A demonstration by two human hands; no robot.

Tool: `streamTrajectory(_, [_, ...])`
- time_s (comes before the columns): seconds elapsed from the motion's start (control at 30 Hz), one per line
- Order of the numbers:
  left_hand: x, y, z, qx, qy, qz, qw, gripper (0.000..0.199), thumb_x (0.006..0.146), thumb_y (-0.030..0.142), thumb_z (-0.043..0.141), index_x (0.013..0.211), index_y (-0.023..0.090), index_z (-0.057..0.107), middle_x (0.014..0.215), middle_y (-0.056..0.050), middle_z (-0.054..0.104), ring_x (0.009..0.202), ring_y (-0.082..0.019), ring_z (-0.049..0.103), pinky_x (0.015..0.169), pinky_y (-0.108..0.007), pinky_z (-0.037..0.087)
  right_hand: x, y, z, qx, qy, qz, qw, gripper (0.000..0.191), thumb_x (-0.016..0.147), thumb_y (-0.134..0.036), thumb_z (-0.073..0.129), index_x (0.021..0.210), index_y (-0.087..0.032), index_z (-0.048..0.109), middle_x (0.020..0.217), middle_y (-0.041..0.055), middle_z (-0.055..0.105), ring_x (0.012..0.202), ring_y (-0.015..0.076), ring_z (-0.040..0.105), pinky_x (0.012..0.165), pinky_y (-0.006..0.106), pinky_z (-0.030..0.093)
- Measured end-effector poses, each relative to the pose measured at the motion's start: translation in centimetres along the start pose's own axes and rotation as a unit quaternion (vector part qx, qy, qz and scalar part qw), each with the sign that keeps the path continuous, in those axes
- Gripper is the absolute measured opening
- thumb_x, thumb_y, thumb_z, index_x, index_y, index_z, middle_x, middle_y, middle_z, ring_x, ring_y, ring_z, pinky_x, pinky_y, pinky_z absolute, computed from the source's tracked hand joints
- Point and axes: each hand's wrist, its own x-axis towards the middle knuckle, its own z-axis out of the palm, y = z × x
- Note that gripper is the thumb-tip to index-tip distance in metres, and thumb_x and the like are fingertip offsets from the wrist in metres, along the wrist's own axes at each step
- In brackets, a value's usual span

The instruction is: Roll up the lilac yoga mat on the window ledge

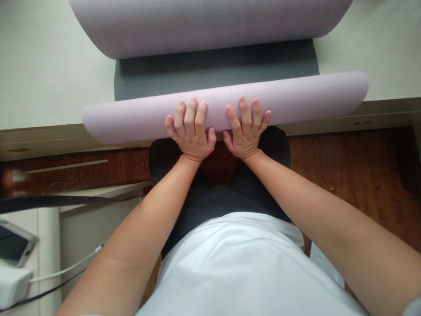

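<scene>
A yoga mat (226, 98), lilac on one face and dark grey on the other, lies across the table. Its near end curls up into a lilac roll along the table's front edge. Farther back, a larger lilac curl of the mat runs out of the top of the view. My left hand (193, 127) rests on the near roll, left of its middle, fingers spread over the lilac surface. Close beside it, my right hand (246, 127) lies on the same roll with its fingers spread too. Both thumbs point inward at the roll's lower edge. The roll's underside is hidden.
The pale table (49, 79) extends to both sides of the mat. At lower left, a phone-like device (15, 242) and a white charger block (13, 285) with a white cable sit on a light surface. Below is a brown wooden floor (345, 175).
</scene>
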Motion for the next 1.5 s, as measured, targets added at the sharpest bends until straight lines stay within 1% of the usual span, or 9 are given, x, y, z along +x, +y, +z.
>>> streamTrajectory(0.13, [0.0, 0.1, 0.1, 0.000, -0.032, -0.021, 0.999, 0.075, 0.099, 0.069, 0.042, 0.156, 0.023, 0.055, 0.169, -0.008, 0.038, 0.165, -0.032, 0.009, 0.135, -0.053, -0.003, 0.0, 0.0, 0.0, 0.002, 0.001, -0.001, 1.000, 0.068, 0.103, -0.060, 0.027, 0.148, -0.022, 0.061, 0.162, 0.0129, 0.046, 0.162, 0.0313, 0.023, 0.130, 0.065, 0.011])
streamTrajectory(0.27, [0.2, 0.1, 0.3, 0.001, -0.008, -0.009, 1.000, 0.075, 0.099, 0.068, 0.042, 0.155, 0.019, 0.056, 0.167, -0.012, 0.041, 0.164, -0.035, 0.013, 0.134, -0.055, -0.005, 0.2, 0.0, 0.1, 0.011, 0.017, -0.018, 1.000, 0.071, 0.103, -0.062, 0.026, 0.152, -0.022, 0.057, 0.163, 0.0133, 0.043, 0.163, 0.0342, 0.018, 0.128, 0.069, 0.004])
streamTrajectory(0.37, [0.4, 0.1, 0.2, -0.014, 0.010, 0.006, 1.000, 0.075, 0.099, 0.067, 0.043, 0.155, 0.020, 0.055, 0.168, -0.011, 0.039, 0.164, -0.033, 0.014, 0.134, -0.054, -0.005, 0.4, 0.0, 0.0, 0.015, 0.020, -0.025, 0.999, 0.071, 0.104, -0.060, 0.026, 0.156, -0.021, 0.053, 0.165, 0.0136, 0.040, 0.164, 0.0352, 0.016, 0.127, 0.069, 0.002])
streamTrajectory(0.73, [0.2, 0.4, -0.2, -0.030, 0.003, 0.007, 1.000, 0.075, 0.098, 0.067, 0.041, 0.158, 0.023, 0.053, 0.170, -0.007, 0.037, 0.165, -0.029, 0.009, 0.136, -0.050, -0.001, 0.3, -0.4, -0.8, 0.011, 0.014, -0.023, 1.000, 0.068, 0.104, -0.055, 0.029, 0.159, -0.019, 0.049, 0.167, 0.0155, 0.036, 0.163, 0.0353, 0.016, 0.128, 0.069, 0.002])
streamTrajectory(0.87, [0.3, -0.3, 0.5, -0.030, 0.007, 0.014, 0.999, 0.080, 0.097, 0.071, 0.036, 0.157, 0.021, 0.053, 0.169, -0.007, 0.037, 0.166, -0.025, 0.005, 0.134, -0.048, -0.011, 0.3, -0.4, -0.8, 0.014, 0.000, -0.016, 1.000, 0.068, 0.104, -0.055, 0.027, 0.158, -0.021, 0.050, 0.166, 0.0148, 0.038, 0.163, 0.0350, 0.018, 0.127, 0.069, 0.005])
streamTrajectory(0.97, [0.5, -1.0, 1.3, 0.002, 0.011, 0.025, 1.000, 0.085, 0.096, 0.074, 0.028, 0.157, 0.020, 0.051, 0.168, -0.006, 0.039, 0.165, -0.019, -0.005, 0.130, -0.043, -0.020, 0.1, -0.1, -0.2, 0.007, 0.023, -0.017, 1.000, 0.069, 0.103, -0.058, 0.028, 0.157, -0.024, 0.052, 0.164, 0.0147, 0.041, 0.161, 0.0352, 0.023, 0.127, 0.070, 0.007])
streamTrajectory(1.03, [0.4, -1.2, 1.5, 0.021, 0.017, 0.032, 0.999, 0.084, 0.096, 0.074, 0.026, 0.156, 0.020, 0.051, 0.168, -0.005, 0.041, 0.165, -0.016, -0.007, 0.129, -0.041, -0.021, -0.1, 0.1, 0.3, 0.002, 0.043, -0.021, 0.999, 0.069, 0.102, -0.061, 0.028, 0.156, -0.025, 0.053, 0.163, 0.0147, 0.043, 0.160, 0.0354, 0.026, 0.126, 0.071, 0.007])
streamTrajectory(1.23, [-0.2, -1.0, 1.1, 0.016, 0.015, 0.005, 1.000, 0.083, 0.096, 0.075, 0.035, 0.154, 0.020, 0.054, 0.167, -0.009, 0.042, 0.165, -0.030, 0.007, 0.132, -0.049, -0.010, -0.2, 0.3, 0.5, 0.005, 0.021, -0.018, 1.000, 0.072, 0.101, -0.065, 0.028, 0.151, -0.023, 0.058, 0.159, 0.0148, 0.047, 0.159, 0.0348, 0.029, 0.127, 0.070, 0.007])
streamTrajectory(1.5, [0.3, -0.2, 0.6, 0.003, 0.015, 0.006, 1.000, 0.079, 0.097, 0.072, 0.039, 0.155, 0.021, 0.055, 0.168, -0.010, 0.040, 0.164, -0.032, 0.014, 0.133, -0.052, -0.009, 0.8, -0.5, -0.7, 0.033, -0.002, -0.003, 0.999, 0.067, 0.102, -0.055, 0.029, 0.154, -0.023, 0.056, 0.161, 0.0142, 0.046, 0.162, 0.0339, 0.022, 0.128, 0.068, 0.006])
